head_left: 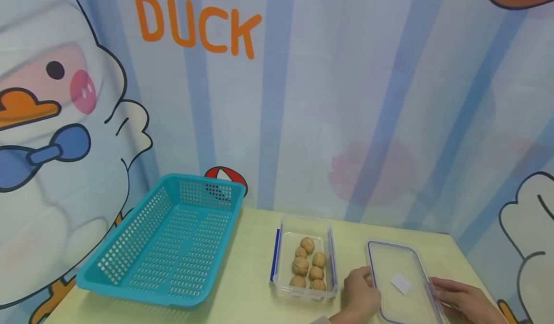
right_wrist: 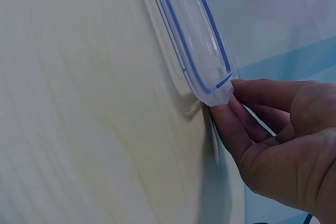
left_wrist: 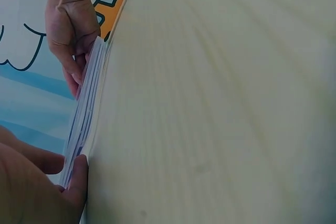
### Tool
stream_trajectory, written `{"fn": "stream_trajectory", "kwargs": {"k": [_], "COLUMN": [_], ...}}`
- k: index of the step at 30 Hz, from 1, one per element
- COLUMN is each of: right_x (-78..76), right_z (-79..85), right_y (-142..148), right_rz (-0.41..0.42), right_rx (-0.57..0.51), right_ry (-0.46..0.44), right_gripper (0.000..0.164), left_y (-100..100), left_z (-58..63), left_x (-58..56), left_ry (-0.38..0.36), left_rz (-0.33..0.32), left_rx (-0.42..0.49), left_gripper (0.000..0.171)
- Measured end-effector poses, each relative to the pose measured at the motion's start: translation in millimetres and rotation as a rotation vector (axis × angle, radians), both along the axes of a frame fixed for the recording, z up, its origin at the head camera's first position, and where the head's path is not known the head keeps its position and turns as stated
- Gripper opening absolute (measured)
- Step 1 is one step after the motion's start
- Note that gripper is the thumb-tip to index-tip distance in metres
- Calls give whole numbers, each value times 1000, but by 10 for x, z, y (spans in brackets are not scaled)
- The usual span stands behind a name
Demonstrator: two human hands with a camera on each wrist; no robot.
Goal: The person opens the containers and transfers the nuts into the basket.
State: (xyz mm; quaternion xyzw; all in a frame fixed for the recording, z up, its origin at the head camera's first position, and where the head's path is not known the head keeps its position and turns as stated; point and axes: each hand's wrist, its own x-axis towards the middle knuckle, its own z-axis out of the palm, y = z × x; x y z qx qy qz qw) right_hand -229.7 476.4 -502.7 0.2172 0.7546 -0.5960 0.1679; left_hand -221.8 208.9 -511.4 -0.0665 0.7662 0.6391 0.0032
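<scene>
A clear rectangular container lid (head_left: 415, 266) with a blue rim and a small white label is at the table's right side. My left hand (head_left: 360, 292) pinches its left edge between thumb and fingers. On the opposite side my right hand (head_left: 469, 299) grips the lid's edge; the right wrist view shows the thumb and fingertips at one corner of the lid (right_wrist: 197, 35). Left of my left hand stands a clear plastic container (head_left: 308, 292), uncovered, with several walnuts (head_left: 300, 265) on its bottom. A blue side clip (head_left: 275, 255) hangs along its left wall.
A turquoise perforated basket (head_left: 173, 299) with nothing in it sits on the left of the pale yellow table (head_left: 255, 247). Behind the table hangs a striped curtain (head_left: 303, 98) with duck drawings. The table's right edge runs close by my right hand.
</scene>
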Motion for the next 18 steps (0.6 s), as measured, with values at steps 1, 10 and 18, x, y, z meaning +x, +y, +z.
{"fn": "stream_trajectory", "kwargs": {"k": [1,10,18], "right_x": [4,24,37], "right_z": [1,34,37], "right_y": [-1,1,3], "right_rz": [4,79,72], "right_rx": [6,95,129], "right_ry": [1,17,27], "right_gripper": [82,84,78], "left_y": [1,-25,-3], "left_z": [1,24,54], "left_x": [3,11,14], "left_ry": [1,-5,10], "left_rz": [-1,-51,-73], "left_rx": [-4,-79,-119], "left_gripper": [66,66,58]}}
